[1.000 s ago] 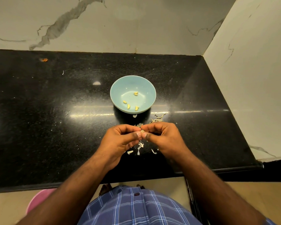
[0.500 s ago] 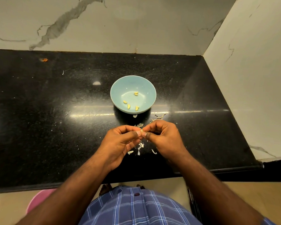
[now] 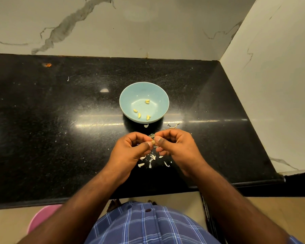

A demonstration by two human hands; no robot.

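We are pinching a garlic clove [image 3: 153, 142] with left hand [image 3: 130, 153] and right hand [image 3: 177, 147] fingertips, fingers curled, near blue bowl [image 3: 128, 98].

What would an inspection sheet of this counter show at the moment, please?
Surface: black counter, glossy, speckled with crumbs.
Job's things: small clove, held above the counter; blue bowl holding several peeled pieces.
Clutter: pale skins under the hands; orange fleck far left.
Grippers: left hand and right hand both pinch the clove.
Cables: nothing seen.
Surroundings: marble wall behind and right; pink tub on the floor.
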